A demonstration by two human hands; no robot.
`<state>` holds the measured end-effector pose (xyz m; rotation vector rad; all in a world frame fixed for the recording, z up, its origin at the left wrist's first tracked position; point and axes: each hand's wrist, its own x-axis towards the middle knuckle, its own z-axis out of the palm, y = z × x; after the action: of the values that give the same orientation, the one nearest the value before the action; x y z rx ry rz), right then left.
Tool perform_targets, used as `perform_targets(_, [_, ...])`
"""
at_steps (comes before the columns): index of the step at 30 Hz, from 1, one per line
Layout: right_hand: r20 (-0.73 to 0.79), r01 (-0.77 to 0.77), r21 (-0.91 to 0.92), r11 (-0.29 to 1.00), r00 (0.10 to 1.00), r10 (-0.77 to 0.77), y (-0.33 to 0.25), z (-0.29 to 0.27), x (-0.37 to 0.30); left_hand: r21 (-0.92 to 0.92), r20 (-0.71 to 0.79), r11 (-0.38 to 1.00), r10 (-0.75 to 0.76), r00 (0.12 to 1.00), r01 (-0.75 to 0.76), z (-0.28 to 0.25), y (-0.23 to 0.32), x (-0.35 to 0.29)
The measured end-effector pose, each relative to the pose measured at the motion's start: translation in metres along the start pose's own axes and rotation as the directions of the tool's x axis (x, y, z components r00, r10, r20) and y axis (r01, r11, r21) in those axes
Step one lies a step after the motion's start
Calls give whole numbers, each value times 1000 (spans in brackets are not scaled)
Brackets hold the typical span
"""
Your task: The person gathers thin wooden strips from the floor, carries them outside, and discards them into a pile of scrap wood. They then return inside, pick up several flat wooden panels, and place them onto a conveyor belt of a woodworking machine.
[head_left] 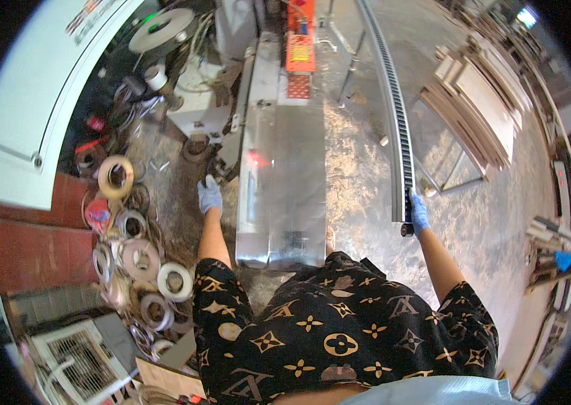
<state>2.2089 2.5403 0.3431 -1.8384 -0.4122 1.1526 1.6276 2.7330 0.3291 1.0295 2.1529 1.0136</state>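
My left hand (210,196), in a light blue glove, is beside the left edge of a long metal machine bed (292,169). Its fingers point away from me and look apart, with nothing visible in them. Dark machine parts (221,165) are just beyond the fingertips. My right hand (420,213), gloved the same way, grips the near end of a long roller rail (397,128) from its right side. Part of its fingers is hidden against the rail. A small black roller (407,229) sticks out at the rail's end.
Rolls of edge banding (140,260) lie heaped on the floor at left. An orange machine unit (300,50) stands over the far bed. Stacked boards (478,101) rest on a metal frame at right. Sawdust covers the floor (360,202). A fan unit (83,361) is at lower left.
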Motion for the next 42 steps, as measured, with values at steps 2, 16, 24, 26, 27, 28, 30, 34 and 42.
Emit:
perform_targets(2, [-4, 36, 19, 999, 999, -36, -1, 1, -4, -20, 30, 995, -102, 994, 103, -1, -2, 2])
perform_targets(16, [204, 346, 67, 936, 913, -352, 29, -15, -30, 47, -24, 542, 840, 542, -839, 1, 193, -166])
perform_targets(24, [453, 193, 48, 980, 870, -193, 62, -148, -27, -63, 375, 471, 828, 417, -880, 225, 210, -329])
perform_targets(26, [286, 73, 108, 991, 953, -101, 74, -192, -14, -13, 406, 454, 816, 410, -891, 268, 209, -364])
perform_targets(27, [198, 18, 122, 992, 979, -42, 80, -213, -9, 12, 484, 444, 781, 394, -896, 284, 212, -374])
perform_targets(28, [179, 26, 177, 984, 982, -59, 87, -230, -5, 22, 552, 438, 744, 376, -899, 298, 213, -384])
perform_targets(30, [118, -23, 213, 977, 993, -3, 99, -260, 2, 167, 600, 405, 682, 419, -899, 322, 219, -395])
perform_targets(34, [10, -51, 297, 954, 999, 50, 111, -297, 14, 310, 607, 313, 662, 441, -898, 366, 246, -402])
perform_targets(42, [-67, -26, 549, 835, 995, 75, 71, -357, 113, 101, 603, 390, 708, 368, -915, 489, 293, -385])
